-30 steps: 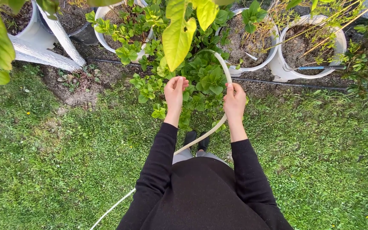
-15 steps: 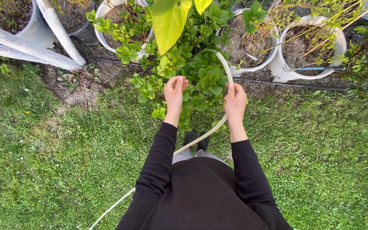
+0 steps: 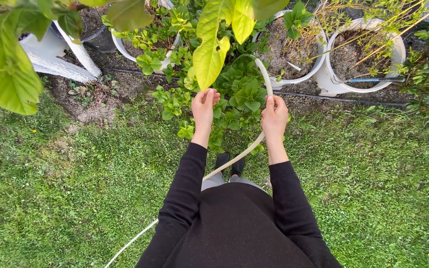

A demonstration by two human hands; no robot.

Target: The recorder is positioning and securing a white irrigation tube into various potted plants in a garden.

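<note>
— Where the pale hose [image 3: 263, 79] arcs over the leafy green plant [image 3: 239, 97], is it gripped?
— Yes, the right hand [image 3: 274, 116] is closed round it; it trails back between the arms onto the grass [image 3: 65, 198].
— And the left hand [image 3: 204, 106]?
— Raised at a big yellow-green leaf [image 3: 209, 57], fingers curled; whether it pinches it, I cannot tell. White pots [image 3: 361, 59] stand far right.

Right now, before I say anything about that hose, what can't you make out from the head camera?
Head view only:
- The hose end: lost among the green plant leaves.
- The left hand grip: a big yellow-green leaf covers the fingertips, so what it pinches is unclear.
- The hose's far run: cut off by the bottom edge.
- The shoes: mostly hidden by the torso.
</note>
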